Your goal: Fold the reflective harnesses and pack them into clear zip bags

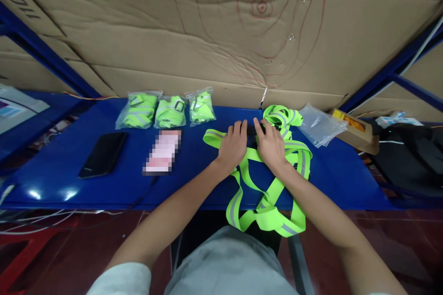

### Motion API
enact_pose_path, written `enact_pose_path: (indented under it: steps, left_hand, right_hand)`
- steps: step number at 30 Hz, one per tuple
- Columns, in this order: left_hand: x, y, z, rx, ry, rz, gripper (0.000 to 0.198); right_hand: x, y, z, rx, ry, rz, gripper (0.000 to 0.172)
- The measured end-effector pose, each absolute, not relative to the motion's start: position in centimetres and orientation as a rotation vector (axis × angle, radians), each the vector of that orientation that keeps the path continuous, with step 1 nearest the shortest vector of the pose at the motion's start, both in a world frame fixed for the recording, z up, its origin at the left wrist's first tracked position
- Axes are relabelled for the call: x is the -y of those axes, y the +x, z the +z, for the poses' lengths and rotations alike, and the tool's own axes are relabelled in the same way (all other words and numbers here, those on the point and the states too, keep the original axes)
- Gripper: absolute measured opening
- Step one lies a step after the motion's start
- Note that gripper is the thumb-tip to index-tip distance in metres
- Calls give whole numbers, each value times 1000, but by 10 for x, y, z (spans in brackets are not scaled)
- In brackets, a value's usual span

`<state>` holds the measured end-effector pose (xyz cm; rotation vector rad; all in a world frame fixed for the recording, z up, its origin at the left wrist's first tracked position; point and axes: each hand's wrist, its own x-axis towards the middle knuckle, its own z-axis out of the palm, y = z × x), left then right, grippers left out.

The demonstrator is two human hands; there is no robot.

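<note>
My left hand (234, 144) and my right hand (272, 144) are close together over the blue table, fingers bent and pressed on a neon-yellow reflective strap (304, 166). A small black piece (252, 130), perhaps a buckle, shows between my fingertips; its details are hidden. From my left hand a loop of the strap sticks out to the left. Below my hands the strap has a grey stripe and runs in loose, twisted loops, hanging over the table's front edge. Behind my right hand lies another bunched coil of neon-yellow strap (284, 116).
Three clear bags of folded neon straps (170, 111) stand along the back of the blue table (204, 189). A black phone (103, 154) and a blurred-out phone (162, 152) lie at left. To the right are empty plastic bags (320, 126) and a small cardboard box (358, 133).
</note>
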<state>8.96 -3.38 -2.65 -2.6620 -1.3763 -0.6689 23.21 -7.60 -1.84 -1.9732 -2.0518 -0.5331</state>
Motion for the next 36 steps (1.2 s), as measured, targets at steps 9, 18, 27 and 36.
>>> enact_pose_path:
  steps: [9, 18, 27, 36]
  left_hand:
    - [22, 80, -19, 1058, -3122, -1131, 76]
    - [9, 70, -22, 792, -3323, -1261, 84]
    - [-5, 61, -9, 736, -3921, -1912, 103]
    - [-3, 64, -9, 883, -3904, -1993, 98]
  right_hand:
    - [70, 240, -27, 1903, -1675, -59, 77]
    - [65, 253, -30, 1981, -1352, 82, 76]
    - [52, 272, -17, 1422, -1134, 724, 60]
    - [67, 265, 13, 1105, -1158, 919, 50]
